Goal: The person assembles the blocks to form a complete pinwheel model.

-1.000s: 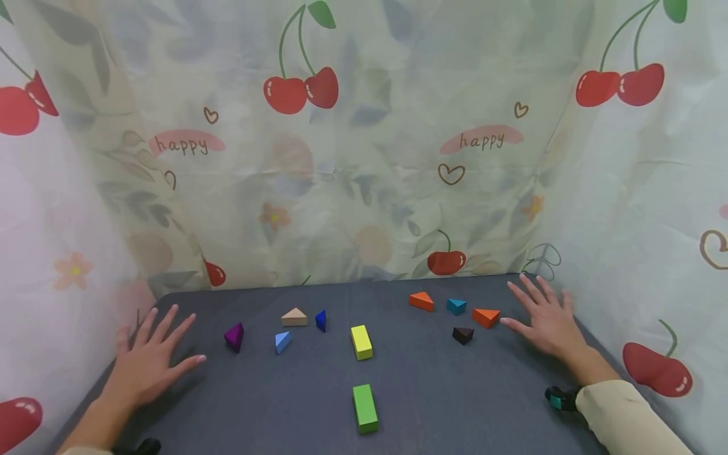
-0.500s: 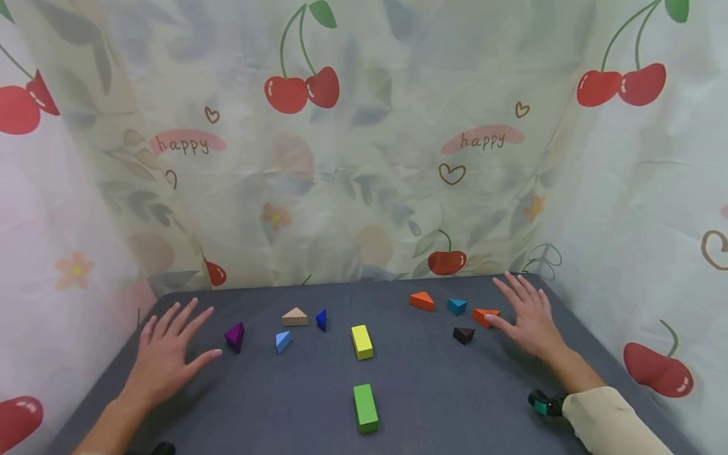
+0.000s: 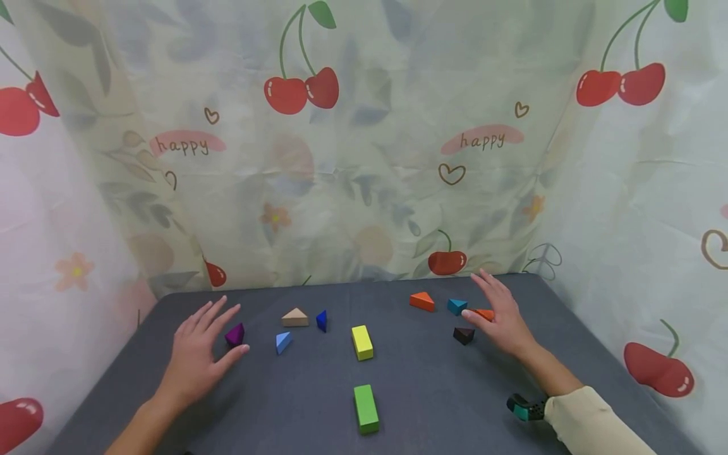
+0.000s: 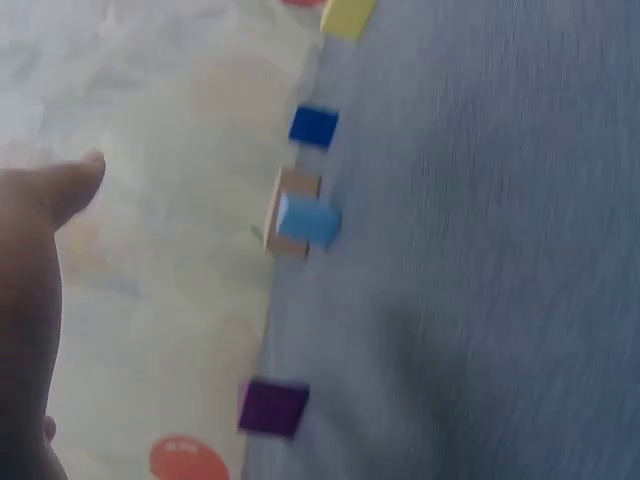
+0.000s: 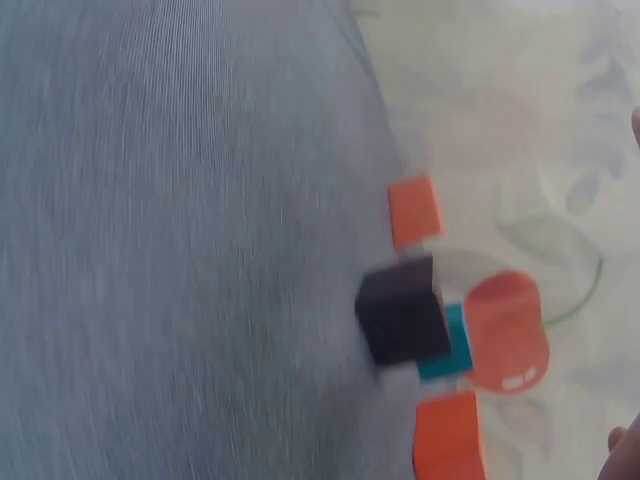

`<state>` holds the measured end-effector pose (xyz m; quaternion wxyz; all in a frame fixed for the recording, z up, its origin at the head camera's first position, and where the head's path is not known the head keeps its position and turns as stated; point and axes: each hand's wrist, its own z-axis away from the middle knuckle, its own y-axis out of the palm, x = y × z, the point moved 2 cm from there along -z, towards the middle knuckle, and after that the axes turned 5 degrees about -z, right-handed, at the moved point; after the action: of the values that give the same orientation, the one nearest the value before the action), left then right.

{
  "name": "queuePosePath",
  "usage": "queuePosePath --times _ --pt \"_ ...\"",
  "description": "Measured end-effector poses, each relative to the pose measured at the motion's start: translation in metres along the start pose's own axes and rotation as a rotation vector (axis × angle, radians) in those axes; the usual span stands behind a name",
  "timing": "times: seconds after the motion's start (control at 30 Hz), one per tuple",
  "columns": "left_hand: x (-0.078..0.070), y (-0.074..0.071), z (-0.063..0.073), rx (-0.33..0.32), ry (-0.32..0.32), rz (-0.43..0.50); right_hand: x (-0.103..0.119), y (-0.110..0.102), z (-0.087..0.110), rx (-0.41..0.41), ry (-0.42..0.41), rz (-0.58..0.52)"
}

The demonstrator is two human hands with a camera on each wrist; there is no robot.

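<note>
My left hand [image 3: 196,351], fingers spread, hovers over the left of the table beside a purple triangular block [image 3: 235,335], partly covering it. Past its fingertips lie a light blue triangular block [image 3: 282,342], a beige one [image 3: 294,318] and a dark blue one [image 3: 321,320]. On the right, my right hand [image 3: 502,319] is held out with nothing in it. It hides part of an orange triangular block [image 3: 485,313]; a black block [image 5: 405,315] and a teal block [image 3: 457,306] lie close to its thumb. Another orange triangular block [image 3: 422,301] sits farther back.
In the middle of the dark grey table [image 3: 318,398] stand a yellow rectangular block [image 3: 362,342] and, nearer me, a green rectangular block [image 3: 366,409]. A cherry-printed curtain [image 3: 364,158] rises along the back and both sides.
Both hands have moved inward from the table's sides, the left one to the right and the right one to the left. The blocks have stayed where they were.
</note>
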<state>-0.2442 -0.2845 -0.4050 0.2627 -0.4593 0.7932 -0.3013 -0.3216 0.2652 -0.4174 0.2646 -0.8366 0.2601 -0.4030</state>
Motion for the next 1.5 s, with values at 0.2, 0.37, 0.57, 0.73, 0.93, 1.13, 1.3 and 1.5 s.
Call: queuePosePath --times 0.2,0.37,0.57,0.73,0.93,1.13,1.3,1.5 --pt "-0.023 0.008 -0.002 -0.022 -0.017 0.069 0.017 0.014 -0.003 0.035 0.033 -0.114" --pt "-0.042 0.014 -0.002 0.016 -0.038 0.120 0.028 0.025 -0.007 0.068 0.038 -0.217" --pt "-0.068 0.025 0.001 0.047 -0.027 0.186 0.037 0.042 -0.009 0.118 0.068 -0.308" --pt "-0.088 0.035 0.006 0.082 -0.019 0.246 0.042 0.060 -0.011 0.159 0.081 -0.361" --pt "-0.111 0.045 0.010 0.219 -0.103 0.293 0.049 0.077 -0.013 0.211 0.096 -0.392" --pt "-0.130 0.054 0.013 0.311 -0.162 0.357 0.053 0.093 -0.015 0.270 0.150 -0.415" --pt "-0.141 0.061 0.016 0.389 -0.143 0.387 0.053 0.103 -0.014 0.333 0.209 -0.428" --pt "-0.146 0.070 0.016 0.511 -0.141 0.404 0.058 0.112 -0.017 0.389 0.188 -0.454"
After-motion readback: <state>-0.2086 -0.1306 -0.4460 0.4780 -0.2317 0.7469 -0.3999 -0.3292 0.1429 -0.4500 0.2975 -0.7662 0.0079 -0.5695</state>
